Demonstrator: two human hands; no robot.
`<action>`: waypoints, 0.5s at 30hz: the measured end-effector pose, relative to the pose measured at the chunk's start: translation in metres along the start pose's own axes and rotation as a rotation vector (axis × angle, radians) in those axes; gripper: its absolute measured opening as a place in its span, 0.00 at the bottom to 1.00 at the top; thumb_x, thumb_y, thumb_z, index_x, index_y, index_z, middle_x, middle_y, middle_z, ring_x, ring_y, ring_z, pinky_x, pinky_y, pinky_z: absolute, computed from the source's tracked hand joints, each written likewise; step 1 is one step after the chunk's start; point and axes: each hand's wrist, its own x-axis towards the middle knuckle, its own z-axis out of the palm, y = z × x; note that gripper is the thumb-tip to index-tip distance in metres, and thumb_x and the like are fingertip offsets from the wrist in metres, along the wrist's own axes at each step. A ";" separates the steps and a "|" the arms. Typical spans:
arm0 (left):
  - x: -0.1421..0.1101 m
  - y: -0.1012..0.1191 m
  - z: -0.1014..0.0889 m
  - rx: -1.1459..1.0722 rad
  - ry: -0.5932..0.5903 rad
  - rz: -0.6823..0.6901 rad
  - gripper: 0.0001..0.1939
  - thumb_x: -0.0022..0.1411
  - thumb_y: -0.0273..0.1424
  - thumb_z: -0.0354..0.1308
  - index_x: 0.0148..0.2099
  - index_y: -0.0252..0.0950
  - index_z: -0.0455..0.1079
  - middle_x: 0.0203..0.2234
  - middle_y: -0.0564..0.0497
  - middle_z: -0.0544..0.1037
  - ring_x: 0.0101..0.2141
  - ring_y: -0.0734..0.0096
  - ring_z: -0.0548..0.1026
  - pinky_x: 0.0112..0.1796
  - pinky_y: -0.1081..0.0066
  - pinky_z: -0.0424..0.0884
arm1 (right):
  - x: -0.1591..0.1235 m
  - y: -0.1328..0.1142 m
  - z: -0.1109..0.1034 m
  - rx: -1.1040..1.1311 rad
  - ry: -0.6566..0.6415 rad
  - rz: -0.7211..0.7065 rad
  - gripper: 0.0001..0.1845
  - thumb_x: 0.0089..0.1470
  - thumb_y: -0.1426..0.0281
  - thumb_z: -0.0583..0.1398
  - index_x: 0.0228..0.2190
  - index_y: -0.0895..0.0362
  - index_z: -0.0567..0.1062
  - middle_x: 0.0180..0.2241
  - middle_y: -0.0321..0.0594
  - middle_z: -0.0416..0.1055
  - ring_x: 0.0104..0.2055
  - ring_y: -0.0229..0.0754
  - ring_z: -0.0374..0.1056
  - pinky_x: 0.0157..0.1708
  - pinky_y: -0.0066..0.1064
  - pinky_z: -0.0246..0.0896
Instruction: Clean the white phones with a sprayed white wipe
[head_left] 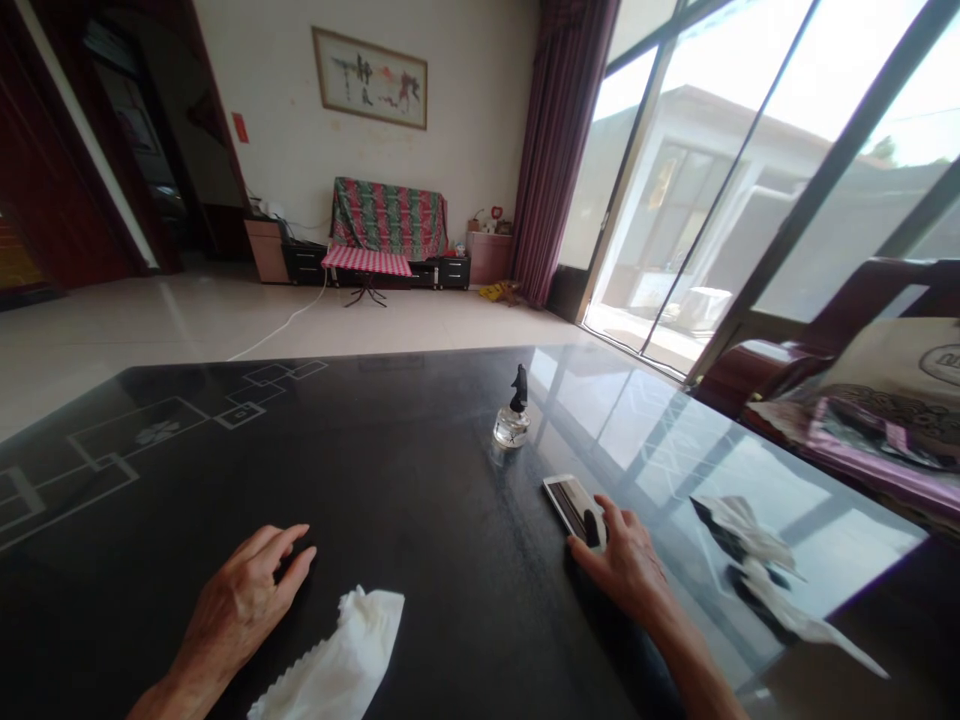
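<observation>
My right hand (631, 562) has its thumb and fingers on opposite edges of a white smartphone (568, 500), whose far end points away from me over the black tabletop (420, 470). My left hand (244, 595) hovers over or rests on the table, thumb and index finger apart, holding nothing. Just right of it lies a white wipe (345, 655) with a jagged edge, cut off by the frame's bottom. Beyond the phone stands a small clear spray bottle (512, 428) with a black trigger head.
Crumpled white wipes (754, 535) lie near the table's right edge. A wooden seat (765, 365) with bags on it stands to the right. Past the table are a stool with a checked cover (367, 261), a low cabinet (306, 265) and glass doors (675, 220).
</observation>
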 end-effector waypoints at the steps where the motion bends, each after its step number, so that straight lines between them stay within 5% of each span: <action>1: 0.000 -0.001 0.000 -0.001 0.005 -0.002 0.17 0.62 0.43 0.50 0.44 0.39 0.72 0.29 0.53 0.74 0.29 0.70 0.75 0.31 0.73 0.71 | 0.000 0.000 -0.001 0.012 -0.010 -0.004 0.37 0.50 0.57 0.56 0.58 0.61 0.60 0.44 0.49 0.64 0.47 0.52 0.63 0.46 0.39 0.58; 15: -0.005 -0.010 0.006 -0.066 0.006 -0.055 0.17 0.60 0.45 0.53 0.43 0.40 0.73 0.32 0.53 0.77 0.28 0.70 0.75 0.30 0.73 0.73 | -0.004 -0.006 -0.009 0.013 0.047 -0.002 0.37 0.49 0.59 0.59 0.57 0.63 0.60 0.50 0.54 0.62 0.50 0.57 0.61 0.49 0.43 0.57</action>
